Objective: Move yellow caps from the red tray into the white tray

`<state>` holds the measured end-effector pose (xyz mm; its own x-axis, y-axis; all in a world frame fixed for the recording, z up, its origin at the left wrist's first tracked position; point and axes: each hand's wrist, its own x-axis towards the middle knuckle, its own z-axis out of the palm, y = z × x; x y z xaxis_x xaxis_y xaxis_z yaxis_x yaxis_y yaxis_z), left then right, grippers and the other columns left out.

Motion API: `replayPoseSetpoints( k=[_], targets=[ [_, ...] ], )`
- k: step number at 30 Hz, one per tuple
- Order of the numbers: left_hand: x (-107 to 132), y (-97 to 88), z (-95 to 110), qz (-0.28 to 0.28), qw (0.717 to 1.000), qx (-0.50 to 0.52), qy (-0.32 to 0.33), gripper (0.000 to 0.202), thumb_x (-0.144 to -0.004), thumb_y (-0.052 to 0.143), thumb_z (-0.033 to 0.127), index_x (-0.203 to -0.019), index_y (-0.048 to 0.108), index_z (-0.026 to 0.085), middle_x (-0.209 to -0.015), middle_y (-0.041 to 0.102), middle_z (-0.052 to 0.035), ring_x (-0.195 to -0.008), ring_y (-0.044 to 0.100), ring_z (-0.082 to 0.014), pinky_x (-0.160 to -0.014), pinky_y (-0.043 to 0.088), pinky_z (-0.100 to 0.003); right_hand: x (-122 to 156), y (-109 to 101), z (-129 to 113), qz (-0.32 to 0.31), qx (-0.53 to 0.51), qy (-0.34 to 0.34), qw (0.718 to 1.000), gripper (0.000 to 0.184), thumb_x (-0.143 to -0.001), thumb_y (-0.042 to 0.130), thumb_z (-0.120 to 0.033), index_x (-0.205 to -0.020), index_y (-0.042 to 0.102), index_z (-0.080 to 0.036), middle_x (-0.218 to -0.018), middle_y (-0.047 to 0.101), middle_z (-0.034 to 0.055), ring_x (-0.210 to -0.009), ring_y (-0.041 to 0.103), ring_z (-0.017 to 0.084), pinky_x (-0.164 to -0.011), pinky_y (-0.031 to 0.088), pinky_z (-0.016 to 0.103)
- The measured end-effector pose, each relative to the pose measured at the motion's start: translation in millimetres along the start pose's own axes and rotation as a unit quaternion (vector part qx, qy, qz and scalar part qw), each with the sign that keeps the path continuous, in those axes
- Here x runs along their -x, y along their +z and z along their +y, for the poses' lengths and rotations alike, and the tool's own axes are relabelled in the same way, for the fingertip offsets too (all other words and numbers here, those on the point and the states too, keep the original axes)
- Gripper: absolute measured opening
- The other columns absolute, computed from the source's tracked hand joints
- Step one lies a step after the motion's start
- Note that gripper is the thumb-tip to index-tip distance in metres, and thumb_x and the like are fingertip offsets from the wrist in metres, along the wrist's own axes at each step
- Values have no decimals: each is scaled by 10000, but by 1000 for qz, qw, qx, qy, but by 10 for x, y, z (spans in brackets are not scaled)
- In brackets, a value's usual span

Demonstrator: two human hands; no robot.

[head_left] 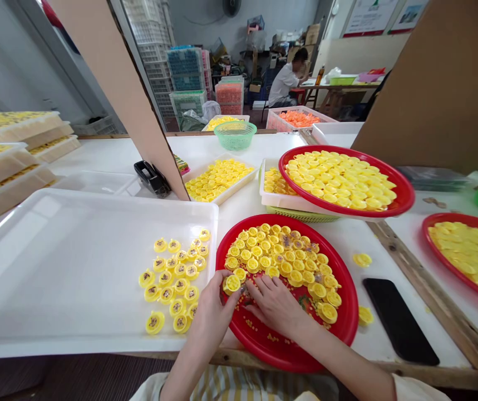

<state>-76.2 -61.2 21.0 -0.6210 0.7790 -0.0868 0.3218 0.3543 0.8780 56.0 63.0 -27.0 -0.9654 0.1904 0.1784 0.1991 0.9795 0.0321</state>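
My left hand [210, 307] pinches a small round yellow plastic cup [232, 284] between thumb and fingers, over the left side of a red round tray [349, 328]. Close to its right, my right hand [278, 305] reaches low over the same tray, fingers bent and together; whatever they hold is hidden. Many similar yellow cups [295, 277] lie in the tray, mostly with their hollow side up, among tiny yellow bits [272, 337]. A few clear pieces with dark prints rest on some of them.
Left stands a large white tray [75, 267] with yellow pieces bearing dark prints [179, 286]. Behind, another red tray [405, 195] of yellow parts rests on a white bin [270, 199]. A black phone [401, 320] lies right. A cardboard strip [138, 100] slants up; a person [282, 83] sits far back.
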Motion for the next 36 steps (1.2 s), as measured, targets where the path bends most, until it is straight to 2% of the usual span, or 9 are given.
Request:
replayPoseSetpoints(
  k=[4,10,13,16,20,23,30,33,36],
  targets=[
    [23,45,-35,-23,1000,10,-1,257,-853,552,293,-1097,566,212,-1091,678,-67,-974,643,-229,-869,499,-378,-91,118,-49,-25,39,4,999,324,-875,594,-476,-961,591,-164,-862,644,117,-793,554,267,-693,364,394],
    [20,70,-36,-40,999,18,-4,275,-867,534,353,-1098,568,208,-1086,678,-71,-974,641,-241,-873,498,-388,-198,164,-113,-40,53,-2,998,272,-913,512,-414,-822,588,-170,-663,645,87,-596,550,231,-677,367,404],
    [33,84,-44,-41,999,17,-10,302,-853,553,332,-1126,578,204,-1132,671,-80,-1029,629,-252,-913,484,-395,-105,51,-46,-16,24,-4,1000,248,-909,527,-393,-791,580,-183,-651,643,52,-596,569,214,-699,391,389],
    [60,166,-38,-56,997,50,-4,303,-827,585,261,-1125,602,208,-1136,682,-66,-1064,623,-240,-951,468,-370,127,-138,88,23,-18,14,999,213,-947,477,-348,-851,569,-182,-744,663,50,-685,609,206,-699,411,359],
    [63,338,-3,-103,985,140,6,223,-827,617,250,-1044,639,206,-1012,717,-38,-928,658,-206,-843,506,-302,433,-336,243,122,-88,29,988,204,-980,449,-318,-1036,548,-149,-872,689,71,-777,642,200,-742,447,352],
    [37,417,7,-103,981,163,7,246,-817,637,232,-1059,643,194,-997,720,-43,-906,659,-201,-828,508,-294,548,-422,284,171,-107,30,979,185,-979,477,-312,-1044,543,-152,-854,691,63,-757,649,198,-744,466,349],
    [61,487,55,-114,984,135,18,291,-764,638,128,-1048,674,179,-1049,720,-68,-969,651,-215,-884,495,-317,544,-523,281,183,-133,15,974,191,-974,496,-315,-1031,552,-142,-813,674,52,-721,631,183,-709,469,336],
    [96,531,124,-138,984,106,41,384,-694,581,13,-1016,704,182,-981,733,-50,-900,662,-194,-850,503,-298,496,-520,249,184,-109,1,977,213,-987,462,-319,-1005,573,-138,-802,685,56,-713,638,189,-726,465,355],
    [117,529,170,-166,981,66,74,499,-660,538,-24,-1093,694,167,-999,719,-69,-925,661,-196,-871,507,-303,460,-522,229,187,-66,-5,980,246,-1001,429,-319,-986,589,-132,-781,692,59,-705,646,195,-750,468,373]
  ],
)
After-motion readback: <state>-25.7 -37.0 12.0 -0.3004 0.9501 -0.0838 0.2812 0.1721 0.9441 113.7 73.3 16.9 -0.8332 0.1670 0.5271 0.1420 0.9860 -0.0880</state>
